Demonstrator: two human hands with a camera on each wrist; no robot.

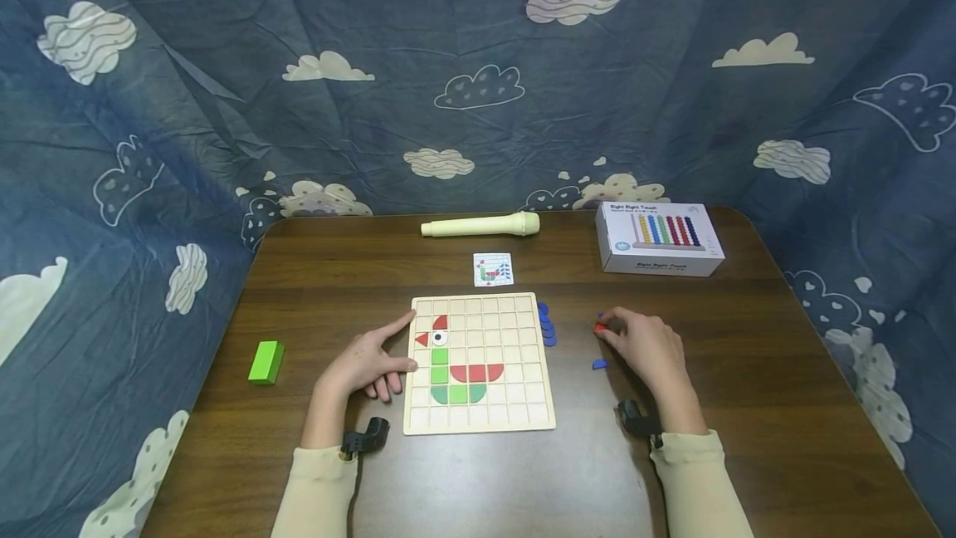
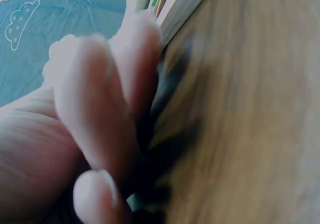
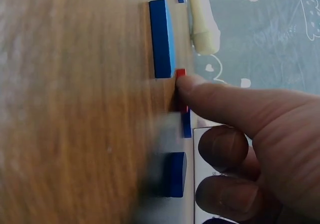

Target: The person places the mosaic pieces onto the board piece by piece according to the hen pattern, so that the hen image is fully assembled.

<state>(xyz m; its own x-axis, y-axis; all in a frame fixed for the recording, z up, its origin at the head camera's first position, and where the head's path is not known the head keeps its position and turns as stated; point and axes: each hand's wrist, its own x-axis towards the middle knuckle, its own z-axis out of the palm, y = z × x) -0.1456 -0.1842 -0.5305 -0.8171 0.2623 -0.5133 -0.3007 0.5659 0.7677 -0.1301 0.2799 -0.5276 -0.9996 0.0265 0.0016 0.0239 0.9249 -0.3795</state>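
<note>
Red piece [image 1: 599, 327] on the brown table [image 1: 747, 372], right of the puzzle board [image 1: 523, 405]: right hand [image 1: 651, 349] has fingertips on it, seemingly pinching, though the view blurs. Left hand [image 1: 366, 364] rests flat, steadying the board's edge. Pick-up step; next calls for a clean lift toward a free cell

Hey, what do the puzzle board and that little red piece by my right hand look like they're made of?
The puzzle board looks like pale unfinished wood: matte cream surface with a grooved grid. The red piece under the right hand fingertips seems painted wood or possibly plastic: flat, solid colour, crisp edges; its grain is not visible.
</note>
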